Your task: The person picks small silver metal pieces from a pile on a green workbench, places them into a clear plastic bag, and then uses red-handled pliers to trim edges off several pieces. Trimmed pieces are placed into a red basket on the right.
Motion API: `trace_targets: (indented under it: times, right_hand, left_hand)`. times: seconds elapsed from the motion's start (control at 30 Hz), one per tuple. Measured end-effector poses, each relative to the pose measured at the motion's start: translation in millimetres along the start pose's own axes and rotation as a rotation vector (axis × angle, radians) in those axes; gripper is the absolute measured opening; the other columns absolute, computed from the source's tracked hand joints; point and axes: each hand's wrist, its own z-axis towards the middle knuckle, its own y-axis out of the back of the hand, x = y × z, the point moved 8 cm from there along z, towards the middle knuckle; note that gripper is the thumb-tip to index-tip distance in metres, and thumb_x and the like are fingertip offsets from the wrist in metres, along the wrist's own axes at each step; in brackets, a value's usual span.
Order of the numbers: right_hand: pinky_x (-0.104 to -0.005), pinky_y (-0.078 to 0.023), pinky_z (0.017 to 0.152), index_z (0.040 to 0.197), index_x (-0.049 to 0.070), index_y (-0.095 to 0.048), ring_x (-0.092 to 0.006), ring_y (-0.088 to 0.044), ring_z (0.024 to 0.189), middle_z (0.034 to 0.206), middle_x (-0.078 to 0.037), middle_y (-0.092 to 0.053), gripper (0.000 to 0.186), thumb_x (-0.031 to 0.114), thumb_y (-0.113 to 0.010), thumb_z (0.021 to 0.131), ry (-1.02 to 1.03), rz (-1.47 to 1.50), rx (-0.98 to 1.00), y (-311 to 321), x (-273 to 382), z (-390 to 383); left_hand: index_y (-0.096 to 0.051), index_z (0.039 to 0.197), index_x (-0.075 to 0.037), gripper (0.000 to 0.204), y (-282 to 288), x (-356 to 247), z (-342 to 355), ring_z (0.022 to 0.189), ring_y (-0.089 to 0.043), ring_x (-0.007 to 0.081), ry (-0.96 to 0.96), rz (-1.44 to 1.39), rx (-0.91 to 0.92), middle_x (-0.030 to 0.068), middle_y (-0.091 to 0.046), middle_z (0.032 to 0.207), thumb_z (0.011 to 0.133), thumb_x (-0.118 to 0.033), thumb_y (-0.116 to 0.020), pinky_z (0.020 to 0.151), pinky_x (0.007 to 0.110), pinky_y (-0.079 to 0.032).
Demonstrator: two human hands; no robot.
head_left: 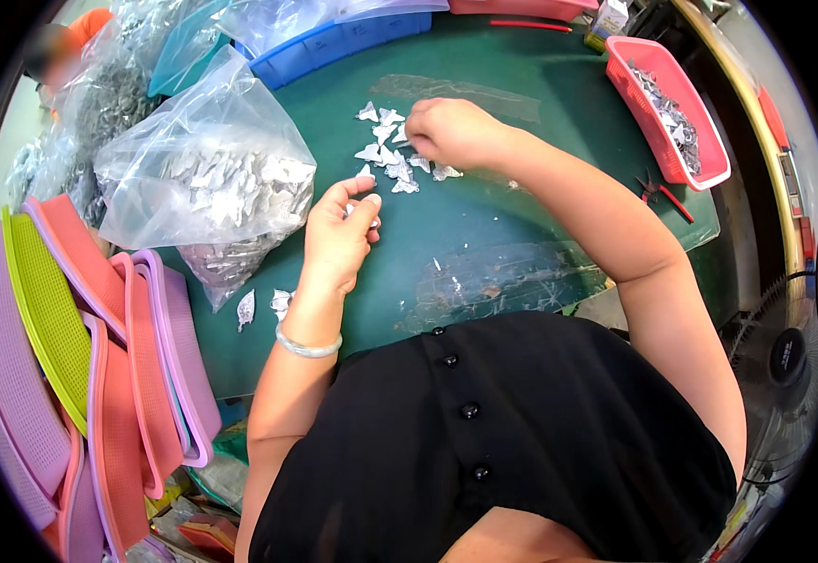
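Several small silver-white, wing-shaped pieces (393, 155) lie in a loose heap on the green tabletop (503, 211). Over the heap's right side, my right hand (453, 131) points its closed fingertips down at the pieces; what they grip, if anything, is hidden. My left hand (336, 235), palm partly up, is at the heap's near left edge. Its fingers curl round small silver-white pieces, one of which shows between thumb and fingers. To the left of this hand stands a clear plastic bag (212, 169) filled with similar pieces. A few more lie beside my left wrist.
A pink basket (626, 80) of metal pieces stands at the far right, near red-handled pliers (651, 188). Stacked plastic baskets (132, 403) crowd the left. A blue bin (343, 52) is at the back. A fan (784, 375) stands at right; another person (55, 56) is far left.
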Motion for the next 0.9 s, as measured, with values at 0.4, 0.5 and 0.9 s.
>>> trace_targets:
  times: [0.4, 0.5, 0.9]
  right_hand:
    - [-0.0259, -0.046, 0.063, 0.088, 0.000, -0.056, -0.0163, -0.057, 0.074, 0.079, -0.007, -0.059, 0.016, 0.009, -0.060, 0.075, -0.459, 0.970, 0.085, -21.8, -16.1, 33.9]
    - [-0.0326, -0.046, 0.064, 0.081, 0.001, -0.059, -0.0217, -0.059, 0.074, 0.076, -0.012, -0.060, 0.028, 0.022, -0.071, 0.066, -0.246, 0.284, 0.152, -22.1, 7.8, 49.9]
    - [-0.0309, -0.039, 0.052, 0.070, 0.003, -0.056, -0.0154, -0.049, 0.058, 0.064, -0.004, -0.055, 0.018, 0.011, -0.071, 0.066, -0.327, 0.502, 0.328, -29.3, -5.3, 49.9]
  left_hand:
    - [-0.040, 0.126, 0.004, 0.057, 3.5, -19.1, -1.2, 0.060, -0.055, 0.0150, -0.349, 0.731, -0.130, 0.0068, -0.057, 0.065, 0.076, -0.015, -0.061, 0.059, 0.028, -0.044]
    - [-0.042, 0.123, 0.006, 0.057, 0.0, -29.2, -2.4, 0.065, -0.057, 0.0221, -0.322, 0.837, -0.143, 0.0108, -0.058, 0.068, 0.075, -0.017, -0.061, 0.064, 0.032, -0.045]
    - [-0.056, 0.099, 0.003, 0.031, -8.9, -33.3, 26.4, 0.088, -0.059, 0.0353, -0.232, 1.194, -0.195, 0.0219, -0.062, 0.088, 0.078, -0.020, -0.060, 0.076, 0.041, -0.046]
